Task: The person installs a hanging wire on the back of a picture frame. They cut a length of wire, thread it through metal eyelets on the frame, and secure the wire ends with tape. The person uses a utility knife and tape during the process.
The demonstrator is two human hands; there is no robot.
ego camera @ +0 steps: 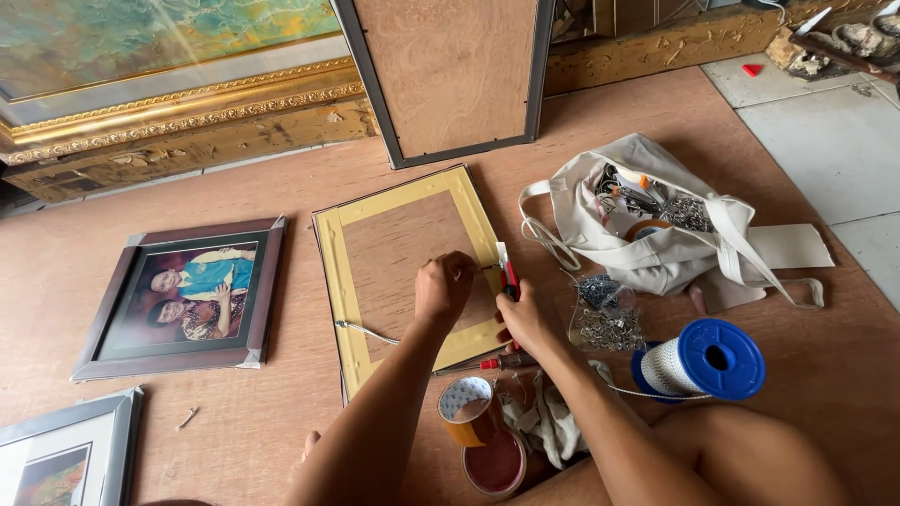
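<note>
The left hand [442, 286] is closed in a loose fist and rests on the back of a yellow picture frame [354, 290] that lies face down on the wooden floor [281, 178]. Its fingers pinch something very small at the right edge of the frame; what it is cannot be told. The right hand [521, 319] is just beside the left one, at the same edge of the frame. It is closed around a red tool [506, 274], which stands upright between the fingers, with the light tip pointing away from the person.

Below the right hand, a screwdriver with a red handle [497, 362] lies across the bottom corner of the frame. Nearer to the person, under both forearms, are a roll of tape [466, 409], a round reddish lid [494, 464] and a crumpled cloth [548, 422]. To the right of the right hand there is a clear bag of small metal hardware [605, 317], then a blue spool of white cord [701, 360]. Beyond these lies an open canvas bag [656, 234] with tools inside.

Far to the left of the left hand, a framed photograph in a dark frame [183, 295] lies face up. Ahead of both hands, another frame back with a grey border [450, 75] leans upright.
</note>
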